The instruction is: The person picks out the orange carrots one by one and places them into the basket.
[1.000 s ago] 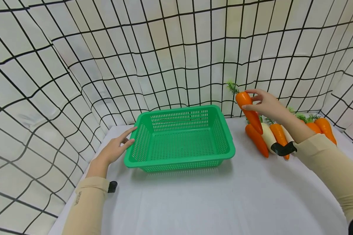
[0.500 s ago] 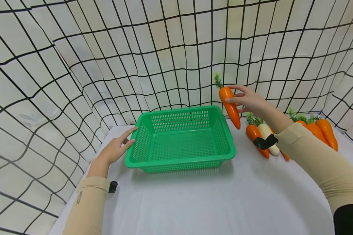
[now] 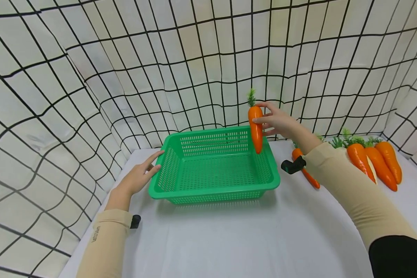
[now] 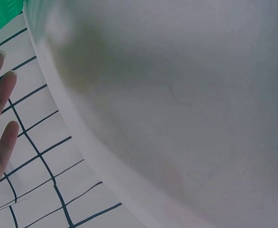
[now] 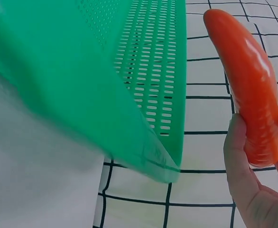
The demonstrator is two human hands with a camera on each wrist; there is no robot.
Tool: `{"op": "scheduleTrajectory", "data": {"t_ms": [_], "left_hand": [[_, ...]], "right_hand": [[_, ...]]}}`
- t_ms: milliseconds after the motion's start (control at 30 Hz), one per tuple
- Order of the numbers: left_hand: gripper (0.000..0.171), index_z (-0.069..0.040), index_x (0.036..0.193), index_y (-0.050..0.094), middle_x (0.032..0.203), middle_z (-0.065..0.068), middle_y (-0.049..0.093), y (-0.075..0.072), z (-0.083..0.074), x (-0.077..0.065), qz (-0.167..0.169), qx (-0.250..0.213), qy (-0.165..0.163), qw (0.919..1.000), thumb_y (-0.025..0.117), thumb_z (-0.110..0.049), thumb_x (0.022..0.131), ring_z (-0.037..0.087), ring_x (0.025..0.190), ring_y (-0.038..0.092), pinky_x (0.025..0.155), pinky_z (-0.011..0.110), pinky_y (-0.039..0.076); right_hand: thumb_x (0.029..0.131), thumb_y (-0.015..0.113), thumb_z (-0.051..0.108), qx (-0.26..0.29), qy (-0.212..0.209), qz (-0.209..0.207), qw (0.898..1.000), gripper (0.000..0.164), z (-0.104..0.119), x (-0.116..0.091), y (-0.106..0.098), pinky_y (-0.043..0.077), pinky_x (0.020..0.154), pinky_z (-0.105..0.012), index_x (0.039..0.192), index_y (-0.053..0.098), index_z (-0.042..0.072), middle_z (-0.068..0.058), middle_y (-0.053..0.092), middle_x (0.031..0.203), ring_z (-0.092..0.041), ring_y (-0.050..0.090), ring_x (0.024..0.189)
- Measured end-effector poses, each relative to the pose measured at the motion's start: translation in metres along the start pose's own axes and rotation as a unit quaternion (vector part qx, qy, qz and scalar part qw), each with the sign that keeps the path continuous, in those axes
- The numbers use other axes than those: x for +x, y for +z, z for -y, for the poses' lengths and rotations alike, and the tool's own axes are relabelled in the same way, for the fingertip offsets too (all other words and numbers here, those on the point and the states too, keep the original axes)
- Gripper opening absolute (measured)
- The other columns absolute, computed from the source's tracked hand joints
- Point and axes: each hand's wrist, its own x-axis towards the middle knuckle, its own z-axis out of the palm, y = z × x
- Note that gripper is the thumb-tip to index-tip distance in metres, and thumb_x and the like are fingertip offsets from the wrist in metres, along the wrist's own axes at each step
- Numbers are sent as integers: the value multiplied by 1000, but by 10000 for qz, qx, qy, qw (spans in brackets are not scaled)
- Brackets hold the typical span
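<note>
A green plastic basket (image 3: 215,195) with slotted walls stands on the white table, nothing in it. My right hand (image 3: 276,120) pinches an orange carrot (image 3: 256,129) with a leafy green top between thumb and fingers. The carrot hangs upright, tip down, over the basket's back right corner. In the right wrist view the carrot (image 5: 250,85) is beside the basket wall (image 5: 151,71), its leaves mostly hidden behind the hand. At the basket's left rim rests my left hand (image 3: 135,179), fingers extended. The left wrist view shows straight, spread fingers (image 4: 4,95).
On the right lie several more carrots (image 3: 380,166), partly behind the right sleeve, with a bit of a white radish (image 3: 372,170) among them. Another carrot (image 3: 309,173) lies nearer the basket. Black netting (image 3: 208,77) over white cloth closes off the back and sides.
My right hand has carried the carrot leftward from the vegetable pile to above the basket's right end, and the carrot has swung from slanted to nearly upright. The left hand has stayed put.
</note>
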Motion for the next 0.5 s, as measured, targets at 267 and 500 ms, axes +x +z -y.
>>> {"op": "scheduleTrajectory", "data": {"t_ms": [267,500], "left_hand": [[60,-25,164,24,120,26,66,0,2,-6,-24,-11,-55,10000,39,-46,110,43,104,65,84,63,51],[60,-27,164,24,118,23,67,0,1,0,-6,-63,-37,10000,39,-48,110,40,102,66,83,60,51]], "right_hand": [[105,59,13,199,90,152,9996,69,-3,18,21,49,101,-56,163,21,20,-26,36,152,-46,56,121],[105,56,6,364,183,385,9984,69,-5,31,35,51,98,-57,163,22,22,-27,30,154,-48,55,124]]}}
